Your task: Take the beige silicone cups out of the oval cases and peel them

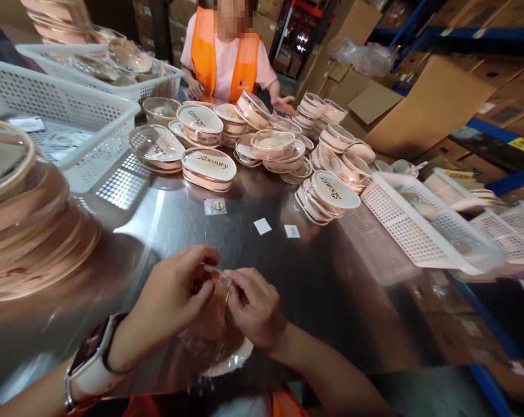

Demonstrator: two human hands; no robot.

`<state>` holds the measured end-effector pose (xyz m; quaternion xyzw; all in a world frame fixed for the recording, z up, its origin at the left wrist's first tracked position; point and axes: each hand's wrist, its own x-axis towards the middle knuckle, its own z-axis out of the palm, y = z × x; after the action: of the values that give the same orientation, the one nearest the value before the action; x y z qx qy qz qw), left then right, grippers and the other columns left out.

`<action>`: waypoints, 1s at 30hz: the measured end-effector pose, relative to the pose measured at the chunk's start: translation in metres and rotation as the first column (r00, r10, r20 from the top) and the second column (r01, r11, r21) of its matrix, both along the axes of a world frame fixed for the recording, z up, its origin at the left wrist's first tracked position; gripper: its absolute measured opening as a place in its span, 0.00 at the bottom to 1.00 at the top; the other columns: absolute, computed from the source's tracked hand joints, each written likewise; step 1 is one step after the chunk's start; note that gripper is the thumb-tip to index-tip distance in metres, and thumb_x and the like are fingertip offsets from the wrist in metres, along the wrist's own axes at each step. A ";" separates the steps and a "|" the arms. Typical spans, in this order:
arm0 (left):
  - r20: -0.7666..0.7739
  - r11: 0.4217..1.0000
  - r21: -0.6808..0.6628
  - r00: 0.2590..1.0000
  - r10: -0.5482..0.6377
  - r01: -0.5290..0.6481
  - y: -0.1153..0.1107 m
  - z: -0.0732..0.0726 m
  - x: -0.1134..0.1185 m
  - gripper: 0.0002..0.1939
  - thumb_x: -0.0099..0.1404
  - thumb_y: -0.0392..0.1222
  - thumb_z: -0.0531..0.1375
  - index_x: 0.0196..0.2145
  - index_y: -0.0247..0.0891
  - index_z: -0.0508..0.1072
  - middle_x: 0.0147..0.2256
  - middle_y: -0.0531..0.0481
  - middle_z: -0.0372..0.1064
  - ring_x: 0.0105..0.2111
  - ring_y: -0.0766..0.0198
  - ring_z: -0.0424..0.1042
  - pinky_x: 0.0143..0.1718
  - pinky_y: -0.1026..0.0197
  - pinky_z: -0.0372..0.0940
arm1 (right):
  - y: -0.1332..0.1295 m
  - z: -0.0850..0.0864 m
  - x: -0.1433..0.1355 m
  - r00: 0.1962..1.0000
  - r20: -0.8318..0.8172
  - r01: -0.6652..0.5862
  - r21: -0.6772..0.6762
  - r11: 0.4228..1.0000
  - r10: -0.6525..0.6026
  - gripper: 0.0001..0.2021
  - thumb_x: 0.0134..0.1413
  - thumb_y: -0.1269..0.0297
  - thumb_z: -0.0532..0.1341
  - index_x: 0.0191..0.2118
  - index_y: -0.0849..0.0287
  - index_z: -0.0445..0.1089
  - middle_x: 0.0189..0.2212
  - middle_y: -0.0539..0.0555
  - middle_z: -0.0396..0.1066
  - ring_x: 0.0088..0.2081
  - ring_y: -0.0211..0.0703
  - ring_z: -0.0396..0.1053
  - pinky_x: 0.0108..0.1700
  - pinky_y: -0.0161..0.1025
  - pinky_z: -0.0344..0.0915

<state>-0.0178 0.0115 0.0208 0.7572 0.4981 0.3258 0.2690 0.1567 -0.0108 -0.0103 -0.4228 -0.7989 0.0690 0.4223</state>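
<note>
Near the table's front edge, my left hand [177, 292], with a watch on its wrist, pinches the top edge of a clear plastic bag [216, 307]. Close on its right, my right hand [255, 307] pinches the same bag's edge, fingers curled. Something pinkish shows through the film, and a pale rounded item [231, 362] lies below, partly hidden by the bag and hands. Beyond the hands lie a small clear packet [215, 207] and two white paper squares, one at the middle [262, 226] and one to its right [292, 231].
Stacked oval boxes [209, 169] cover the metal table's [179, 226] far part. A taller stack [31, 231] stands at the left. White baskets stand left [101, 139] and right [413, 226]. Across the table is a person in an orange vest [203, 46].
</note>
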 end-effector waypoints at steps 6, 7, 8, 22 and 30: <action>0.167 0.984 -0.156 0.984 -0.057 0.084 0.020 -0.005 -0.017 0.10 0.64 0.44 0.57 0.37 0.39 0.76 0.33 0.50 0.78 0.33 0.60 0.76 0.34 0.64 0.68 | 0.005 0.009 0.014 0.992 -0.123 -0.013 -0.154 0.988 -0.006 0.10 0.61 0.69 0.55 0.47 0.57 0.69 0.36 0.54 0.74 0.35 0.40 0.73 0.37 0.35 0.72; 0.175 0.983 -0.163 0.983 -0.059 0.088 0.023 -0.007 -0.020 0.10 0.64 0.44 0.57 0.37 0.38 0.76 0.33 0.49 0.78 0.33 0.60 0.76 0.34 0.64 0.69 | 0.007 0.012 0.019 0.996 -0.084 0.004 -0.141 0.990 -0.016 0.11 0.62 0.67 0.55 0.48 0.57 0.69 0.38 0.56 0.74 0.37 0.42 0.73 0.40 0.38 0.72; 0.184 0.979 -0.177 0.981 -0.068 0.101 0.026 -0.010 -0.022 0.10 0.64 0.44 0.57 0.37 0.38 0.76 0.33 0.48 0.78 0.32 0.60 0.76 0.34 0.64 0.69 | 0.009 0.016 0.024 0.999 -0.027 0.035 -0.129 0.991 -0.039 0.12 0.63 0.65 0.54 0.49 0.59 0.68 0.40 0.58 0.74 0.40 0.44 0.72 0.43 0.41 0.71; 0.078 0.831 -0.311 0.884 -0.461 0.461 0.036 -0.015 -0.027 0.08 0.66 0.38 0.56 0.42 0.39 0.71 0.34 0.51 0.77 0.30 0.67 0.74 0.32 0.69 0.64 | 0.020 -0.007 0.036 0.958 0.226 -0.147 -0.146 0.978 0.178 0.11 0.65 0.70 0.52 0.33 0.62 0.70 0.29 0.55 0.74 0.32 0.41 0.73 0.34 0.35 0.69; -0.077 0.848 -0.109 0.847 -0.527 0.518 0.037 -0.028 -0.012 0.05 0.65 0.38 0.60 0.34 0.39 0.76 0.46 0.45 0.69 0.44 0.59 0.69 0.44 0.61 0.64 | 0.030 -0.012 0.042 0.941 0.205 -0.248 -0.122 0.961 0.269 0.10 0.63 0.71 0.54 0.36 0.62 0.73 0.34 0.58 0.74 0.36 0.42 0.72 0.38 0.37 0.72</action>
<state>-0.0301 0.0482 -0.0075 0.8680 0.2998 0.1792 0.3530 0.1983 0.0192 -0.0227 -0.3386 -0.8850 0.1142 0.2984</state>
